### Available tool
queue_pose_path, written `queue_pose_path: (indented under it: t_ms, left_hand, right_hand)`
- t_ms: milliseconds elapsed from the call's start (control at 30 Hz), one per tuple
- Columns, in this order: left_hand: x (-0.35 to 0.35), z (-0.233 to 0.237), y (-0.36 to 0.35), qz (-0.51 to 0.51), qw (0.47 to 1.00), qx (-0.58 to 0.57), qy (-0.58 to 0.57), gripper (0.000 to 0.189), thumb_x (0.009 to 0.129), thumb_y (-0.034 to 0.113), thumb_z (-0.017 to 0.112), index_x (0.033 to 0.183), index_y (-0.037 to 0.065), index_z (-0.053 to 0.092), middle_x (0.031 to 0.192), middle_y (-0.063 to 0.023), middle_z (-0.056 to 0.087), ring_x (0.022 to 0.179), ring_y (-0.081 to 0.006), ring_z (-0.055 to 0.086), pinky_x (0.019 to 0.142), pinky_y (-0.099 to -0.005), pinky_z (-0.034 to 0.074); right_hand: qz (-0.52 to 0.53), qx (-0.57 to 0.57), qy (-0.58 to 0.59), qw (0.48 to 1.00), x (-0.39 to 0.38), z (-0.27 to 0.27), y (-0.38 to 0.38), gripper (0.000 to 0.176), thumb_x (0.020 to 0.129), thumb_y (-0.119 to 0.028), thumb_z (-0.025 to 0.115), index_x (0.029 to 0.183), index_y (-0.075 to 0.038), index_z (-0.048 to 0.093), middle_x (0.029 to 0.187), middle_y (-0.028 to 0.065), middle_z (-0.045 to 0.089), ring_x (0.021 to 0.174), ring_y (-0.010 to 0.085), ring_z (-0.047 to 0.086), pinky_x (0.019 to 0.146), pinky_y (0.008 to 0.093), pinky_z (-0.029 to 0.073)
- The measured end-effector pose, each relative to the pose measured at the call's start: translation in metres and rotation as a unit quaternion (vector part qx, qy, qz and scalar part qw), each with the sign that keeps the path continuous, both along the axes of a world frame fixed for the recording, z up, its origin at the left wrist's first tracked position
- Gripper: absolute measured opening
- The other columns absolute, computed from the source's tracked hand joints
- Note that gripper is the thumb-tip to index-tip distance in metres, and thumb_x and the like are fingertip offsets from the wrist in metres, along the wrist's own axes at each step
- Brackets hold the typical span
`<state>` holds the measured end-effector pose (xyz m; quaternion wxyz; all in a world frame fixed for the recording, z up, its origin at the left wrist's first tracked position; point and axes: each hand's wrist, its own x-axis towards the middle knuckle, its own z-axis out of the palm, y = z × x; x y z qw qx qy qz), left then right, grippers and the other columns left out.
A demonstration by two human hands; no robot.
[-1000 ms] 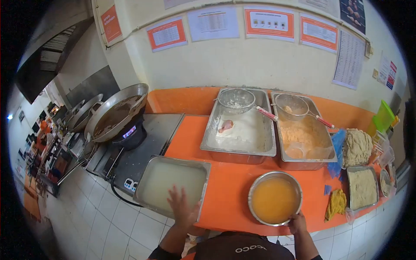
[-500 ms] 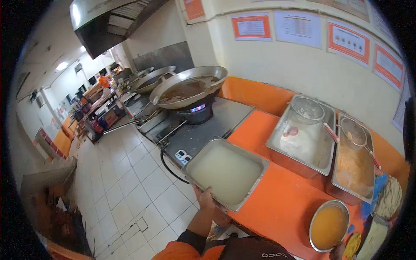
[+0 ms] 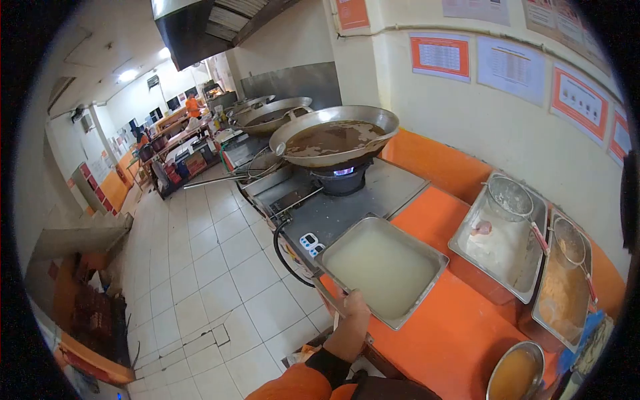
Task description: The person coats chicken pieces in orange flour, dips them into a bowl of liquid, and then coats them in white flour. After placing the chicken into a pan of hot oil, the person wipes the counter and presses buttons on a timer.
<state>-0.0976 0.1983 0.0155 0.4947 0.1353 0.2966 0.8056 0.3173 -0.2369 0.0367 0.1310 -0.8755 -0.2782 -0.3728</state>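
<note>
A rectangular metal pan (image 3: 423, 293) of cloudy, pale liquid sits at the edge of the orange counter, one corner close to the stove. My left hand (image 3: 355, 308) is closed on its near left side, at the rim, fingers partly hidden by the pan. My right hand is out of the picture. Low on the right, a round metal bowl (image 3: 494, 373) of orange liquid is cut off by the frame. Beside the pan's far left corner lie small white-and-blue timers (image 3: 309, 241).
A wide wok (image 3: 280, 148) of brown oil stands over a lit burner (image 3: 340, 181). To the right are a deep tray of white flour (image 3: 493, 298) with a sieve and a tray of orange-tan crumbs (image 3: 543, 331). Long handles (image 3: 210, 181) jut over the tiled floor (image 3: 220, 280).
My view has swung left, so the counter and stove sit further right. The right hand, earlier beside the bowl, has left the picture. My left hand stays on the pan.
</note>
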Motion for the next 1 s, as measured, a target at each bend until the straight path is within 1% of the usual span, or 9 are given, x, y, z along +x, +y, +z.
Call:
queue_pose_path:
  t_ms: [33, 100, 233, 333, 467, 533, 667, 767, 1000]
  left_hand:
    - [0.003, 0.004, 0.002, -0.002, 0.999, -0.011, -0.041, 0.054, 0.061, -0.013, 0.041, 0.109, 0.009, 0.042, 0.099, -0.0048, 0.048, 0.088, -0.0194, 0.05, 0.075, -0.0346, 0.043]
    - [0.005, 0.013, 0.008, -0.018, 0.999, 0.001, -0.036, 0.054, 0.06, -0.013, 0.041, 0.109, 0.009, 0.043, 0.099, -0.005, 0.048, 0.088, -0.0194, 0.05, 0.075, -0.0344, 0.042]
    - [0.014, 0.003, 0.028, -0.019, 0.999, -0.026, 0.02, 0.054, 0.06, -0.011, 0.043, 0.111, 0.008, 0.041, 0.1, -0.006, 0.048, 0.089, -0.0198, 0.049, 0.077, -0.0341, 0.041]
    - [0.018, 0.003, 0.041, -0.019, 1.0, -0.013, 0.016, 0.057, 0.06, -0.011, 0.042, 0.114, 0.007, 0.039, 0.102, -0.0076, 0.048, 0.091, -0.02, 0.049, 0.079, -0.0342, 0.04]
    - [0.022, 0.022, 0.049, -0.003, 1.0, -0.001, -0.007, 0.059, 0.06, -0.01, 0.042, 0.117, 0.006, 0.036, 0.104, -0.0093, 0.047, 0.092, -0.0206, 0.048, 0.08, -0.0344, 0.04]
    - [0.021, 0.032, 0.051, -0.018, 0.994, -0.066, 0.08, 0.063, 0.061, -0.01, 0.041, 0.121, 0.006, 0.033, 0.107, -0.0104, 0.046, 0.094, -0.0215, 0.048, 0.081, -0.0344, 0.039]
    - [0.026, 0.001, 0.068, -0.018, 0.996, -0.065, 0.058, 0.065, 0.061, -0.01, 0.041, 0.123, 0.007, 0.03, 0.109, -0.0109, 0.045, 0.096, -0.0218, 0.047, 0.081, -0.0337, 0.039]
    - [0.024, 0.025, 0.065, -0.049, 0.988, -0.137, 0.06, 0.068, 0.061, -0.011, 0.04, 0.125, 0.007, 0.027, 0.111, -0.0116, 0.044, 0.097, -0.0217, 0.046, 0.082, -0.0327, 0.039]
    - [0.03, 0.017, 0.082, -0.005, 0.995, -0.078, 0.065, 0.068, 0.061, -0.01, 0.041, 0.125, 0.006, 0.025, 0.111, -0.0119, 0.043, 0.096, -0.0218, 0.046, 0.082, -0.0322, 0.038]
  right_hand:
    - [0.002, -0.001, -0.004, 1.0, -0.003, 0.016, 0.022, 0.047, 0.076, -0.035, 0.049, 0.103, 0.003, 0.046, 0.1, 0.0156, 0.05, 0.084, 0.0275, 0.05, 0.073, 0.0395, 0.042]
    - [0.214, 0.035, 0.035, 0.976, -0.013, 0.047, 0.079, 0.042, 0.074, -0.014, 0.039, 0.114, 0.0, 0.038, 0.115, 0.0174, 0.041, 0.106, 0.0316, 0.039, 0.09, 0.0411, 0.031]
    - [0.344, 0.015, 0.117, 0.932, -0.032, 0.055, 0.177, 0.043, 0.071, -0.012, 0.042, 0.112, 0.001, 0.039, 0.122, 0.0204, 0.033, 0.111, 0.035, 0.033, 0.093, 0.0423, 0.025]
    - [0.374, -0.054, 0.068, 0.923, -0.059, 0.072, 0.24, 0.039, 0.075, -0.005, 0.042, 0.113, -0.003, 0.038, 0.118, 0.0229, 0.034, 0.106, 0.0389, 0.036, 0.085, 0.0429, 0.033]
    - [0.366, -0.082, 0.121, 0.919, -0.076, 0.071, 0.291, 0.037, 0.077, -0.008, 0.043, 0.113, -0.002, 0.038, 0.116, 0.0214, 0.036, 0.105, 0.0388, 0.036, 0.087, 0.0437, 0.031]
    - [0.356, -0.049, 0.156, 0.92, -0.073, 0.057, 0.312, 0.033, 0.08, -0.01, 0.041, 0.111, 0.0, 0.04, 0.116, 0.0201, 0.037, 0.104, 0.0369, 0.037, 0.09, 0.0438, 0.028]
    - [0.33, -0.12, 0.168, 0.921, -0.074, 0.047, 0.331, 0.03, 0.083, -0.014, 0.039, 0.109, 0.0, 0.043, 0.113, 0.0203, 0.04, 0.101, 0.0353, 0.039, 0.09, 0.0427, 0.026]
    - [0.291, -0.159, 0.213, 0.919, -0.075, 0.044, 0.335, 0.029, 0.084, -0.018, 0.038, 0.105, 0.001, 0.046, 0.105, 0.0203, 0.046, 0.098, 0.0337, 0.041, 0.09, 0.0426, 0.025]
    - [0.306, -0.06, 0.204, 0.928, -0.09, 0.026, 0.314, 0.028, 0.084, -0.022, 0.039, 0.093, 0.002, 0.052, 0.087, 0.0177, 0.051, 0.089, 0.032, 0.044, 0.084, 0.0414, 0.028]
